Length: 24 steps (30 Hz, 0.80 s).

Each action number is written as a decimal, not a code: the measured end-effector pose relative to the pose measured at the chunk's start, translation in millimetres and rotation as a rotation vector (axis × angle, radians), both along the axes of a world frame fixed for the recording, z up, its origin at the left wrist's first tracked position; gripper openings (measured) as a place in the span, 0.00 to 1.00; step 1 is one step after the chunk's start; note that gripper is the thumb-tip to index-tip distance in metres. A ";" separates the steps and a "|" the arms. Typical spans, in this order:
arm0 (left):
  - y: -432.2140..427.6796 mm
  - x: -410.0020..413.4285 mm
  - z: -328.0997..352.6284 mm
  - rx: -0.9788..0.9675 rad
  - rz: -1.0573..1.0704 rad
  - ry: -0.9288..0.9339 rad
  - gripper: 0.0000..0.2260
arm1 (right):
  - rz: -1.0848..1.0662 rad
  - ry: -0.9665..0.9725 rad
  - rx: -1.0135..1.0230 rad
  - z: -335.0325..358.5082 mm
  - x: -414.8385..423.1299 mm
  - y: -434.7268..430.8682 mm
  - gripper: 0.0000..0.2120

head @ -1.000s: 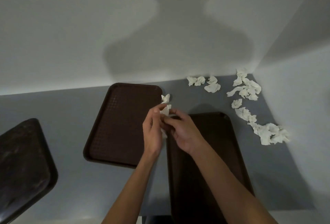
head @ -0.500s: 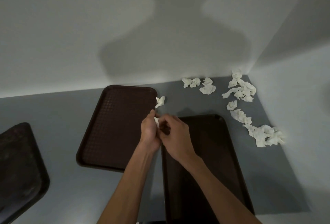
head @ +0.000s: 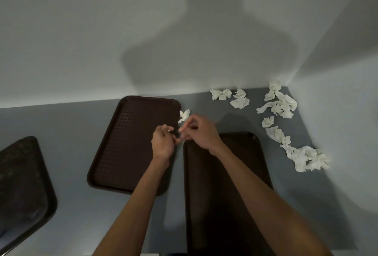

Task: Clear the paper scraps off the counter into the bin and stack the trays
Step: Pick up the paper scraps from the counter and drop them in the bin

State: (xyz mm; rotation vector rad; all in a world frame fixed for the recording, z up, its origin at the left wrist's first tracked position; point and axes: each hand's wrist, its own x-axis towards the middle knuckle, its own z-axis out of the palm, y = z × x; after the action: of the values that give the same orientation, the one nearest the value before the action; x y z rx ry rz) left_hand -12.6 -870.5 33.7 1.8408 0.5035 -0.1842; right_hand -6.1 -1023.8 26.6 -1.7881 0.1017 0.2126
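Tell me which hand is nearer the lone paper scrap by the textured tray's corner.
Right. The right hand is right beside the lone scrap, fingertips just below-right; the left hand, clutching a small scrap, sits farther below-left.

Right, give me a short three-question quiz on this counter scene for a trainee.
1. How many trays lie on the counter?
2. True or false: the trays are already stacked.
3. Where do most paper scraps lie? A) on the middle tray B) in the counter's far right corner C) beside the left tray
Key: 1) three; 2) false, they lie apart; 3) B.
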 end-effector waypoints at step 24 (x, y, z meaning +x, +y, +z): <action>231.9 -138.6 24.7 -0.126 0.000 -0.134 0.07 | 0.000 -0.290 -0.385 38.3 -95.1 195.2 0.16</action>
State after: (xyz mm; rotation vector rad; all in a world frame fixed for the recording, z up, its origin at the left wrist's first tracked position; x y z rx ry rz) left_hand -151.2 -638.7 58.4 1.7174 0.3898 -0.0894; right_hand -101.2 -828.5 64.9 -2.1827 -0.0708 -0.0748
